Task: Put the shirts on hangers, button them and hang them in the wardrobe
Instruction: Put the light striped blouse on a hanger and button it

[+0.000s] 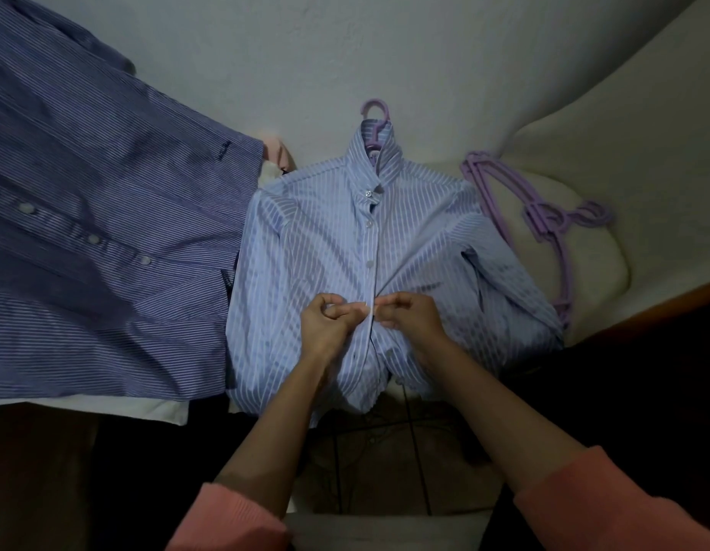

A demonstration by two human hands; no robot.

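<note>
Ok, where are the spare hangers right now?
In the head view the spare purple hangers lie stacked on the white bedding, right of the light striped shirt both hands are buttoning.

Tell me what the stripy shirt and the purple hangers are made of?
The light blue shirt looks like thin woven cloth, perhaps cotton: it creases softly and its stripes bend with the folds. The spare purple hangers look like smooth moulded plastic: stiff, one even colour, with a slight sheen.
</note>
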